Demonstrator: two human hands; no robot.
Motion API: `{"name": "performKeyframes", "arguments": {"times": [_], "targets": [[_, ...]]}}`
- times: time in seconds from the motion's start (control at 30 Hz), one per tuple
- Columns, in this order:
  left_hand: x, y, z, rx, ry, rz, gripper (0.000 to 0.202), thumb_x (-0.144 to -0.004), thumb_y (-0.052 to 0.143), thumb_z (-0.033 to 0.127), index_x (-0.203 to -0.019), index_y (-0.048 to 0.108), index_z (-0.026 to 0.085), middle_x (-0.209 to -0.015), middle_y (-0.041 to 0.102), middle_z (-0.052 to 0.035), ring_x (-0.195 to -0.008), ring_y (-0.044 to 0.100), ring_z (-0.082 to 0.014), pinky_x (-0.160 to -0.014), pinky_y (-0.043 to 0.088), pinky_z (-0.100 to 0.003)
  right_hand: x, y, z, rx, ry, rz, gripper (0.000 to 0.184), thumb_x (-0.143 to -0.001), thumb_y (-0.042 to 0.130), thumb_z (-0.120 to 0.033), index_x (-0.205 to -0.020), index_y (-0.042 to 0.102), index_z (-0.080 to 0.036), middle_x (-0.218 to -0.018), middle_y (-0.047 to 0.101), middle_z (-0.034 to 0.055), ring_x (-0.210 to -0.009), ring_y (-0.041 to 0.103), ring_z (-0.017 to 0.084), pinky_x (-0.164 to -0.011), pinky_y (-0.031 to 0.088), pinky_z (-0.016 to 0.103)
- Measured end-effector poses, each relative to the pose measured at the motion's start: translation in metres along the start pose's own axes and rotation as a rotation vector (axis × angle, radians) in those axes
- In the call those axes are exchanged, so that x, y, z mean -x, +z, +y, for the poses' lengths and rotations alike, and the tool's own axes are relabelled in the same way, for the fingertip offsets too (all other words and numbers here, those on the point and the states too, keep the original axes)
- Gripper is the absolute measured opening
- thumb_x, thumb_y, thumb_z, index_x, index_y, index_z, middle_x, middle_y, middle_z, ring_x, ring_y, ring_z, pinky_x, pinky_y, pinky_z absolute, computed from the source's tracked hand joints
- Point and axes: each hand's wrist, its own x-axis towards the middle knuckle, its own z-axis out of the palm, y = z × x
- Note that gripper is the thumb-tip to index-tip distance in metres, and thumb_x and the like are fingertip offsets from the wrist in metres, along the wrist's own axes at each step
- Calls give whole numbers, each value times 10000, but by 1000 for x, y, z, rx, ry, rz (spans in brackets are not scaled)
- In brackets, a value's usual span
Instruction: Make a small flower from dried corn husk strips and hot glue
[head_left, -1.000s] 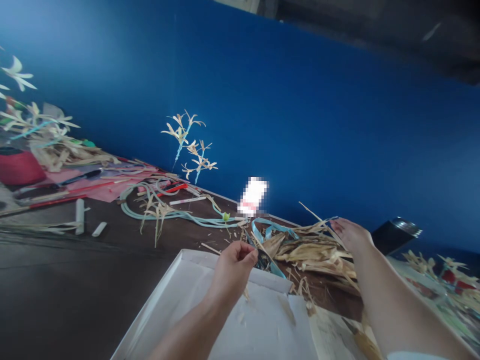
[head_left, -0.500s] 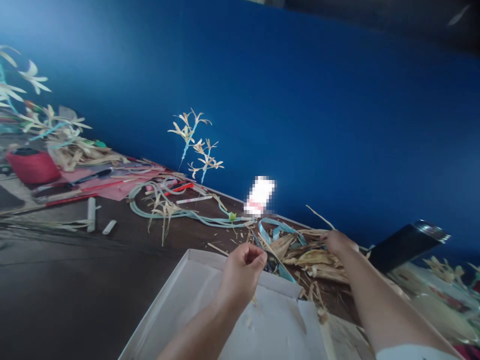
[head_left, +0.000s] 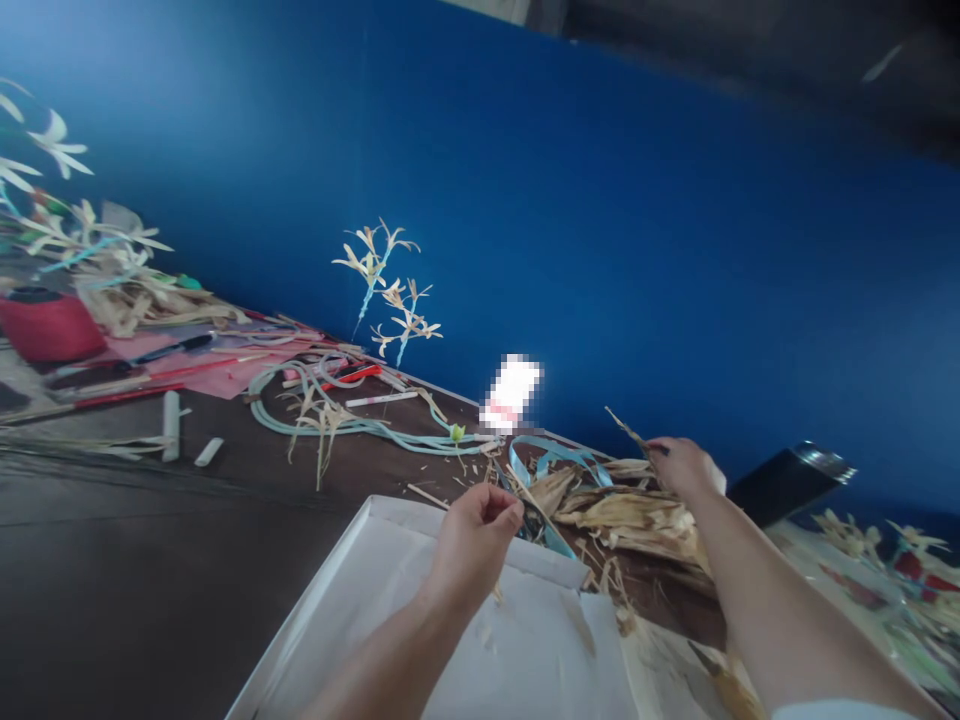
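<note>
Tan strip (head_left: pixel 624 426) — pinched by right fingers (head_left: pixel 663 446), jutting leftward, near dried husks (head_left: pixel 637 518)

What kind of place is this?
It looks like a craft table by a blue wall, maybe in a workroom. The clues are pale flowers on blue stems, a heap of what look like dried husks near the right hand, and a red spool.

Head-worn view, forward and down

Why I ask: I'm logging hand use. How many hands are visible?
2: the left hand by the white cardboard; the right hand, holding a thin strip, beside the dry husks.
</note>
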Motion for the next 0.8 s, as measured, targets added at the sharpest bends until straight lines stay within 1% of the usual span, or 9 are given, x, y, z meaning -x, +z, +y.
{"name": "performKeyframes", "arguments": {"times": [0.1,0.17,0.23,0.3,0.43,0.5,0.63,0.7,0.8], "targets": [[-2,0,-3,23,13,0,227,-673,616,354,-707,558,137,-571,486,25,-527,402,-74,-507,298,-188,-1,-10,-5,-300,48,83,132,-657,664,-270,-772,712,-227,-834,672,72,-794,618,237,-600,457,283],[-3,0,-4,19,28,0,218,-680,611,347,-711,563,137,-579,499,20,-539,414,-77,-514,303,-187,-2,-15,-11,-431,41,117,162,-689,645,-260,-832,684,-196,-798,673,66,-742,632,210,-568,481,263],[-2,0,-4,8,37,2,209,-687,605,342,-712,568,137,-586,516,13,-547,423,-79,-516,305,-186,-4,-21,-19,-519,17,154,215,-745,603,-267,-937,640,-178,-845,676,62,-703,642,174,-541,501,238],[-2,0,-1,-6,34,8,202,-688,602,337,-710,571,138,-594,533,7,-550,431,-81,-518,309,-186,-7,-28,-30,-641,-4,206,230,-777,579,-266,-983,600,-167,-874,673,63,-686,648,155,-531,517,227],[1,-1,4,-45,18,15,190,-689,593,332,-710,583,143,-593,542,7,-539,430,-82,-510,308,-185,-4,-45,-52,-1067,-32,302,155,-739,634,-226,-872,604,-153,-769,662,47,-666,642,137,-497,510,188],[3,-2,6,-56,17,14,191,-691,589,334,-707,586,144,-586,535,11,-523,417,-77,-499,298,-185,2,-51,-62,-1241,-7,287,144,-717,654,-196,-844,607,-147,-784,666,47,-648,627,114,-468,485,154],[3,-2,4,-56,33,8,190,-689,587,336,-698,579,147,-564,507,24,-505,395,-71,-495,286,-186,22,-53,-77,-1478,139,224,176,-665,710,-170,-802,605,-141,-793,667,53,-585,572,70,-441,449,115],[1,-2,2,-45,36,7,182,-686,590,329,-690,570,148,-551,488,32,-502,385,-68,-494,281,-185,33,-49,-83,-1517,182,201,189,-643,728,-163,-781,602,-135,-758,655,46,-549,541,57,-436,442,110],[0,-1,0,-19,48,6,179,-684,592,323,-684,565,146,-535,473,37,-492,376,-66,-489,279,-184,48,-41,-90,-1530,197,168,187,-632,732,-158,-746,586,-137,-679,618,17,-518,518,55,-442,452,123]]}}
